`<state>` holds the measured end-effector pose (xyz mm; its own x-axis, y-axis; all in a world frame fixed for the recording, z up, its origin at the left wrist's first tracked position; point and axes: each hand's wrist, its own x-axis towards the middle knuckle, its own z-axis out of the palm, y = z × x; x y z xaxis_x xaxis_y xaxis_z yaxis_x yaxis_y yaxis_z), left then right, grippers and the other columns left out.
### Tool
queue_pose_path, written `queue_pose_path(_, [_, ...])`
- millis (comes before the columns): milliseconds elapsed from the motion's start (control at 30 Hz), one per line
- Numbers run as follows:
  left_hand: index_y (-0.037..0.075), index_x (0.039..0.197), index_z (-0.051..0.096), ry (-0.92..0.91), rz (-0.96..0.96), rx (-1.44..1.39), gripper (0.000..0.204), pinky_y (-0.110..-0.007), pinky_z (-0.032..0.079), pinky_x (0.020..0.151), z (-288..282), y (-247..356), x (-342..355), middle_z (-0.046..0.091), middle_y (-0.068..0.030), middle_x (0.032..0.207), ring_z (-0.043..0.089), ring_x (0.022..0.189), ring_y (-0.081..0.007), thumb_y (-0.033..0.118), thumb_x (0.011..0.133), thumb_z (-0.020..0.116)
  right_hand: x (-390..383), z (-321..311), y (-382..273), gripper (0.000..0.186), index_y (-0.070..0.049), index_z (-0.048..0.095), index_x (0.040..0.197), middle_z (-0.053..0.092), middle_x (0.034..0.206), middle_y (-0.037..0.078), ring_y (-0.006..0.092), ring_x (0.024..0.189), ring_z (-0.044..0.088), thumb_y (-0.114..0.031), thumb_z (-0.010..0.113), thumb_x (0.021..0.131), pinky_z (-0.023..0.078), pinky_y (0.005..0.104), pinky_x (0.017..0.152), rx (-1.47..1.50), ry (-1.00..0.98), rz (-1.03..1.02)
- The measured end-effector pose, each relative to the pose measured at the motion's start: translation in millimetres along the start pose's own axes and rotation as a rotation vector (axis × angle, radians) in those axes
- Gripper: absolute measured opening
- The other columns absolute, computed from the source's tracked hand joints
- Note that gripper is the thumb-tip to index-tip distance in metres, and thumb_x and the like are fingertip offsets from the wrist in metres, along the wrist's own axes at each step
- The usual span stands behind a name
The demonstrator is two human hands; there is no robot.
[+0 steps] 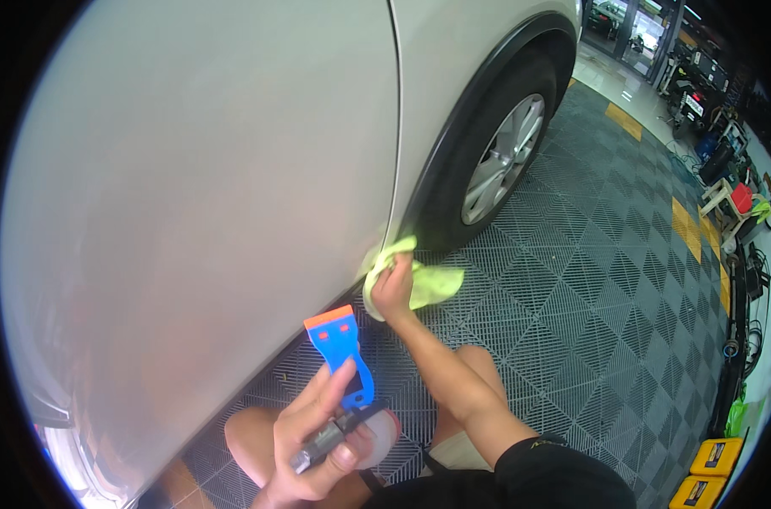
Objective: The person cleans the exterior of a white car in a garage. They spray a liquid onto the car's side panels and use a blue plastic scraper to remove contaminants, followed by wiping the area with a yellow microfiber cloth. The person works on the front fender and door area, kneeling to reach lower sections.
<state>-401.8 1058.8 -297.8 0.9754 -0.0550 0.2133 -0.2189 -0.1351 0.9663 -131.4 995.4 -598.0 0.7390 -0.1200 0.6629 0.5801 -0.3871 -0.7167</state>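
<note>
My left hand [299,428] is closed round a blue scraper [343,341] with an orange blade, which points up toward the car's lower side. The same hand also grips what looks like a spray bottle, with a dark grey head [322,441] and a pale body [382,443] partly hidden by the fingers. My right hand [392,293] clutches a yellow-green cloth [436,285] against the lower edge of the silver car [216,170], by the panel seam and just behind the wheel [506,157]. One end of the cloth hangs loose.
Grey grid floor tiles [589,280] with yellow patches lie under the car. My bent knees [251,441] are close below my hands. Along the right wall are a small stool [720,197], dark equipment [699,81] and yellow cases [715,458].
</note>
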Motion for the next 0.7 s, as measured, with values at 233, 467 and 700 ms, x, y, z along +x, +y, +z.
queue_pose_path(233, [-0.012, 0.152, 0.050, -0.026, -0.077, -0.023, 0.076, -0.043, 0.038, 0.119, 10.5, -1.9, 11.4, 0.053, -0.0332, 0.154, 0.052, 0.145, -0.0374, 0.039, 0.099, 0.069, -52.3, -84.2, 46.9, 0.020, -0.002, 0.057, 0.120, 0.071, 0.092, 0.025, 0.0442, 0.089, 0.071, -0.011, 0.060, 0.103, 0.056, 0.0486, 0.082, 0.029, -0.170, 0.469])
queue_pose_path(467, [-0.013, 0.148, 0.055, 0.017, -0.063, 0.024, 0.068, -0.042, 0.041, 0.115, 17.8, -6.0, 17.1, 0.064, -0.0313, 0.138, 0.056, 0.141, -0.0361, 0.034, 0.100, 0.069, 136.7, -133.5, -105.8, 0.015, 0.000, 0.057, 0.119, 0.061, 0.106, 0.004, 0.0095, 0.097, 0.059, -0.001, 0.060, 0.104, 0.050, 0.0268, 0.087, 0.732, 0.020, 0.059])
queue_pose_path(700, [-0.016, 0.144, 0.056, 0.066, -0.081, -0.030, 0.067, -0.045, 0.038, 0.118, 19.5, -13.7, 15.1, 0.074, -0.0177, 0.100, 0.054, 0.142, -0.0366, 0.036, 0.104, 0.067, 212.4, -82.5, -138.3, 0.031, -0.002, 0.052, 0.108, 0.053, 0.095, 0.013, 0.0275, 0.081, 0.056, 0.009, 0.070, 0.085, 0.048, 0.0364, 0.070, 0.391, 0.282, -0.359])
